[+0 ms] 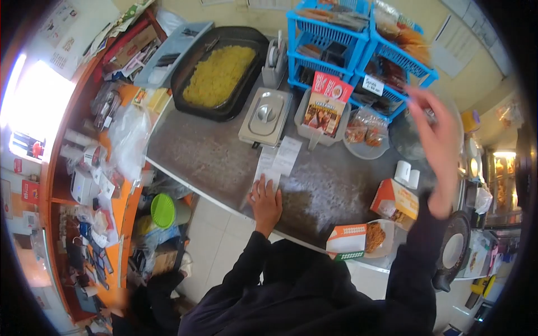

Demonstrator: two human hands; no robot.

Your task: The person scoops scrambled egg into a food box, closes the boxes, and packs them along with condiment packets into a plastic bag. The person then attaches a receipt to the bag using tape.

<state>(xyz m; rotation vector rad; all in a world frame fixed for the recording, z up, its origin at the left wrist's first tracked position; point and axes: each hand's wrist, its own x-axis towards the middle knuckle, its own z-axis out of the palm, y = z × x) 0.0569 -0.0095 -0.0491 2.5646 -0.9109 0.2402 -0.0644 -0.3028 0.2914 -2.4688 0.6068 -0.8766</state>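
Note:
My left hand [265, 201] lies flat with fingers spread, pressing a white paper slip [267, 162] to the dark counter. A second printed slip [287, 155] overlaps it. My right hand [436, 131] is raised at the right, beside the blue basket rack [364, 60]. Motion blurs it, but its fingers look stretched out and nothing shows in them. Below it, near the counter's front edge, are an open takeaway box [346, 239] with fried food [375, 237] and an orange-and-white box [394, 200]. Two small white cups [407, 175] stand behind that box.
A black pan of yellow rice [217, 75] occupies the back left, beside a lidded steel container [265, 116]. Leaflets [324, 112] stand in a grey tub; bagged food [367, 131] sits in a bowl. A stone mortar [451, 249] is at right. Another person's arm [159, 291] shows lower left.

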